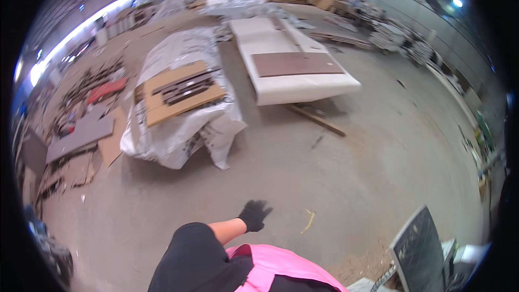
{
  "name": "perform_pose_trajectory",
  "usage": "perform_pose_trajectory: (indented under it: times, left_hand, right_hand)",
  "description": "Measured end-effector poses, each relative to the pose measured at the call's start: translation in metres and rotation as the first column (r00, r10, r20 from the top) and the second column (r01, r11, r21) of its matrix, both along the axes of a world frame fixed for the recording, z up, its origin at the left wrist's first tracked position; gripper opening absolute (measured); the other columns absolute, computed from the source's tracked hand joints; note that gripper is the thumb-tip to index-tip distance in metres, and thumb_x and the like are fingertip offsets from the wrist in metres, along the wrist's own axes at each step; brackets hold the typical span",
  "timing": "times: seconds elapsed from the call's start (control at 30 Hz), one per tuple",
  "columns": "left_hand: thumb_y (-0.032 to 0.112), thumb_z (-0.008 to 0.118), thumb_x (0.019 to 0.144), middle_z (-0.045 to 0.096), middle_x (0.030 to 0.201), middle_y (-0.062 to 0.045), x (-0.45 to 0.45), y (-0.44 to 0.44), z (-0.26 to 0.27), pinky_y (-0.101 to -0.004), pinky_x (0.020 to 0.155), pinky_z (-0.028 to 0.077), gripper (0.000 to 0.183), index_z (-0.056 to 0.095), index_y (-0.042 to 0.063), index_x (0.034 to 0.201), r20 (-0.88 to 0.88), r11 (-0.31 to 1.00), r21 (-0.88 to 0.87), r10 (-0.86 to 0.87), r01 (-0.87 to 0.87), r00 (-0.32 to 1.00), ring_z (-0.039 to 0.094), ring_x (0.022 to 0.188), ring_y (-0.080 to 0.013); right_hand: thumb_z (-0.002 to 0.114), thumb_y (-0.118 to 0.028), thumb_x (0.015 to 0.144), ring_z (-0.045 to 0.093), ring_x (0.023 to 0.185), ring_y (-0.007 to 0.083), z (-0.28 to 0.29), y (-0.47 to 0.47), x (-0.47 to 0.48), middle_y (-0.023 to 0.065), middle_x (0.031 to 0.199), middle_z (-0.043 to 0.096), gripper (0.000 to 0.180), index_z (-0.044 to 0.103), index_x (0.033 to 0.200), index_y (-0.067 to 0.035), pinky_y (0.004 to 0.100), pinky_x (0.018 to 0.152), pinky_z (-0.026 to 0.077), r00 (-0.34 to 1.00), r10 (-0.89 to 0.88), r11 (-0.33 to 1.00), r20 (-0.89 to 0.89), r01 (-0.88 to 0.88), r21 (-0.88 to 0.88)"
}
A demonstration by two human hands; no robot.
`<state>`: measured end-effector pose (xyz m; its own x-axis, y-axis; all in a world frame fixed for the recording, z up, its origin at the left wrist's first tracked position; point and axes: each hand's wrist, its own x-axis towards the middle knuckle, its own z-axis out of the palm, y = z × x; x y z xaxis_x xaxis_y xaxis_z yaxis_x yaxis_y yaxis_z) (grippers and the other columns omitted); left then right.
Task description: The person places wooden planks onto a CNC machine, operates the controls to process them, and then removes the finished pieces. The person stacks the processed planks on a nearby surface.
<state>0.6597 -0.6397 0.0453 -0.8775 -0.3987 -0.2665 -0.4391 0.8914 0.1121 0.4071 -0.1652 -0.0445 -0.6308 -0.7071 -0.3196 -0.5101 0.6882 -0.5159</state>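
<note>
My left hand (254, 215), in a black glove, hangs over the bare concrete floor with its fingers apart and nothing in it. My right hand is out of view. Ahead on the left stands a low stack under white plastic sheeting (178, 54). A tan board (156, 107) lies on it, with several dark brown strips (188, 89) on top. To the right of that stack is a white-covered one (302, 89), bearing a reddish-brown panel (298, 64) and a long narrow brown strip. Near my hand a bit of yellow strip (309, 221) lies on the floor.
A wooden beam (318, 120) sticks out from beneath the white-covered stack. Loose boards (81, 138) and scraps cover the floor at left. At the lower right a dark panel (419, 247) stands upright beside a chain and sawdust-like debris. Further piles line the right wall.
</note>
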Motion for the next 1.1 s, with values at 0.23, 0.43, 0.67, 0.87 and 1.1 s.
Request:
perform_pose_trajectory:
  times: [0.23,0.43,0.67,0.87,1.1]
  left_hand:
    - [0.043,0.066,0.08,0.042,0.147,-0.019,0.102,-0.153,-0.027,-0.0517,0.109,0.032,0.072,0.044,0.016,0.144,-0.009,0.868,0.013,0.496,-0.496,0.868,0.041,0.135,-0.0348]
    - [0.044,0.063,0.081,0.043,0.147,-0.016,0.094,-0.288,-0.075,-0.0517,0.105,0.038,0.069,0.046,0.019,0.143,0.19,0.773,0.191,0.576,-0.606,0.795,0.043,0.134,-0.0317]
    - [0.044,0.066,0.08,0.055,0.137,-0.014,0.133,-0.472,-0.061,-0.0462,0.102,0.044,0.062,0.055,0.015,0.134,0.193,0.616,0.216,0.734,-0.758,0.651,0.052,0.126,-0.0322]
    - [0.04,0.069,0.077,0.06,0.129,-0.014,0.23,-0.611,-0.064,-0.0445,0.101,0.045,0.06,0.059,0.012,0.129,0.017,0.486,0.214,0.865,-0.847,0.501,0.056,0.12,-0.0323]
    - [0.035,0.066,0.078,0.062,0.121,-0.012,0.348,-0.968,-0.159,-0.0493,0.088,0.048,0.052,0.058,0.017,0.126,0.006,0.557,-0.053,0.83,-0.829,0.558,0.06,0.112,-0.03]
  right_hand:
    - [0.052,-0.02,0.089,0.066,0.085,0.0342,-0.048,-0.197,-0.099,0.0162,0.091,0.069,0.019,0.066,0.089,-0.007,0.044,0.077,0.053,0.909,0.393,0.883,0.138,-0.415,0.219]
    - [0.052,-0.02,0.086,0.067,0.08,0.0316,-0.107,-0.424,-0.178,0.0142,0.085,0.069,0.018,0.066,0.081,-0.009,0.0417,0.072,0.054,0.627,0.751,0.659,-0.208,-0.687,0.307]
    - [0.059,-0.016,0.083,0.067,0.094,0.0328,-0.111,-0.717,-0.191,0.0141,0.098,0.069,0.012,0.068,0.091,-0.011,0.0453,0.081,0.054,0.277,0.955,0.223,0.102,-0.905,0.361]
    - [0.059,-0.014,0.087,0.064,0.104,0.0336,-0.065,-0.991,-0.158,0.0197,0.109,0.067,0.019,0.068,0.101,-0.005,0.0426,0.091,0.052,0.341,0.917,0.347,-0.207,-0.938,-0.012]
    - [0.057,-0.013,0.091,0.065,0.096,0.0372,-0.101,-1.068,-0.106,0.0203,0.105,0.068,0.018,0.067,0.101,-0.001,0.0458,0.086,0.053,0.641,0.715,0.688,-0.278,-0.716,0.118]
